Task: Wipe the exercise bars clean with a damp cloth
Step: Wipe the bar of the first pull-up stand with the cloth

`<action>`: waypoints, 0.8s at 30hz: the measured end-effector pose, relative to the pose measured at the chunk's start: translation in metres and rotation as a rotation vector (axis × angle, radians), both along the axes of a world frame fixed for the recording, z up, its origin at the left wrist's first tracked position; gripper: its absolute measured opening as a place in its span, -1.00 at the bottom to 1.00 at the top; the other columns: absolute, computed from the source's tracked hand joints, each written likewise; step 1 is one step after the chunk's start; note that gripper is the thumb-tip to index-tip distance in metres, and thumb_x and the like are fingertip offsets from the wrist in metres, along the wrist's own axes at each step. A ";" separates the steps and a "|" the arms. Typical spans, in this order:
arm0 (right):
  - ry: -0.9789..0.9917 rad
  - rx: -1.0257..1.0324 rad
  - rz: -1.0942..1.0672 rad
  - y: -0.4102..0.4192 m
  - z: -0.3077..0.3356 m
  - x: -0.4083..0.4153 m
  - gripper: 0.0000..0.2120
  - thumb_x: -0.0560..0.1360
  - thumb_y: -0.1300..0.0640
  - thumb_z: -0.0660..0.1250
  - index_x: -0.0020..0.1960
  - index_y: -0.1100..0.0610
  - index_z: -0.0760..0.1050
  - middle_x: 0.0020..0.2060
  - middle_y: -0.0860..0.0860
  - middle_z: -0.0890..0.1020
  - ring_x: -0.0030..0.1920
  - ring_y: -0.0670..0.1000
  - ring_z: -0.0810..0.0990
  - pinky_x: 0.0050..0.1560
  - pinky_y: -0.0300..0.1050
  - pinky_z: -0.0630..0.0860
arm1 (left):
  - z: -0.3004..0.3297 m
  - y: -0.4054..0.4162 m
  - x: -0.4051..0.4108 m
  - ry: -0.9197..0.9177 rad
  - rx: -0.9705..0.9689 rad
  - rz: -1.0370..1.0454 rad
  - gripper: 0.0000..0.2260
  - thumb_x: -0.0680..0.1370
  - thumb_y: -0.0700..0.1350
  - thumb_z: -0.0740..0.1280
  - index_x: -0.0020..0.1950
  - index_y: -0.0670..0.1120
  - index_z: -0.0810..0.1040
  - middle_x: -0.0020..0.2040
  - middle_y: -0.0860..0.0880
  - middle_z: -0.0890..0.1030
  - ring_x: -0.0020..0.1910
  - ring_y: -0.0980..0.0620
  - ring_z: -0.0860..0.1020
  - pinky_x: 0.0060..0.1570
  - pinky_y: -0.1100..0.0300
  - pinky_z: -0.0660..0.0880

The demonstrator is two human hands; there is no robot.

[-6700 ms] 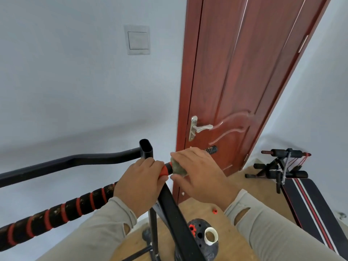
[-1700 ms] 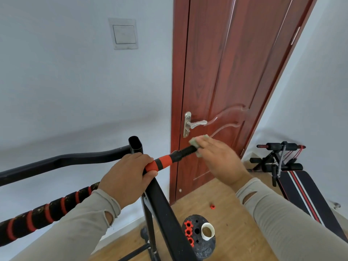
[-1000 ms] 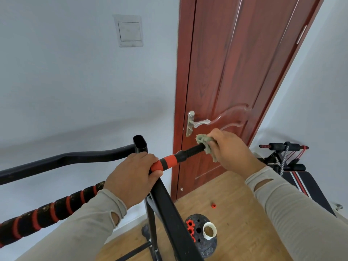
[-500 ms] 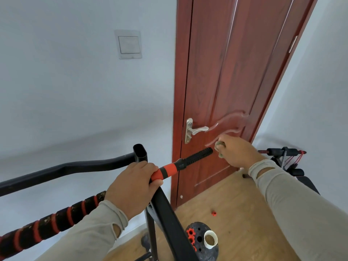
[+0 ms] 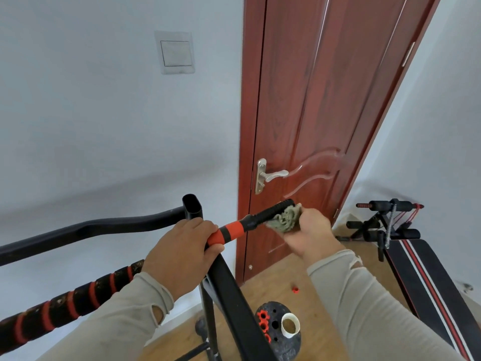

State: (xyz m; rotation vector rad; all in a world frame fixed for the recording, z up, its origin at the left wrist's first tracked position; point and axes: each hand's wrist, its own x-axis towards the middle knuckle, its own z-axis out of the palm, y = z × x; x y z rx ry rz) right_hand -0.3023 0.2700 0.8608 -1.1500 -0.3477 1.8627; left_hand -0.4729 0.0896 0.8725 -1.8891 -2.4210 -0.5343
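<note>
the cloth (image 5: 285, 219) is brought back against the bar (image 5: 270, 212) tip, bunched in the right hand (image 5: 309, 234), while the left hand (image 5: 182, 252) is clamped round the grip as a brace.

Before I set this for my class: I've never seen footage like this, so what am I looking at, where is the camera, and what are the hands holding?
There is no machine here. A person wears a camera on the head, looking forward and down, so you see their own two arms.

The left hand grips a black and orange bar of a black exercise frame. The right hand holds a crumpled greenish cloth against the bar's ribbed black end, by the look of it to wipe it.

Behind stands a red-brown door with a silver handle. On the wooden floor lie a black weight plate bearing a small white cup, a small red part, and, to the right, a sit-up bench.
</note>
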 end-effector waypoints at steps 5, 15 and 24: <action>0.041 -0.032 -0.092 -0.018 0.007 -0.023 -0.81 0.64 0.38 0.12 0.18 0.31 0.47 0.12 0.41 0.61 0.00 0.30 0.66 0.00 0.39 0.63 | -0.001 0.000 0.000 0.010 -0.009 0.006 -0.65 0.62 0.23 0.16 0.33 0.13 0.43 0.13 0.16 0.52 0.04 0.14 0.38 0.24 0.20 0.42; -0.253 0.235 -0.180 0.031 0.016 0.018 -0.87 0.61 0.34 0.18 0.07 0.27 0.50 -0.15 0.14 0.57 -0.41 -0.12 0.48 -0.20 -0.03 0.65 | -0.002 0.001 0.000 0.014 -0.007 0.010 -0.67 0.63 0.23 0.16 0.31 0.13 0.42 0.15 0.15 0.52 0.04 0.14 0.39 0.23 0.22 0.41; -1.627 1.699 0.639 -0.004 0.020 0.004 -0.81 0.69 0.03 0.15 0.03 0.00 0.53 -0.19 -0.08 0.58 -0.19 0.00 0.53 -0.05 0.01 0.56 | 0.000 0.000 0.001 0.030 -0.004 0.004 -0.68 0.63 0.23 0.15 0.30 0.12 0.42 0.16 0.14 0.53 0.10 0.11 0.45 0.22 0.23 0.41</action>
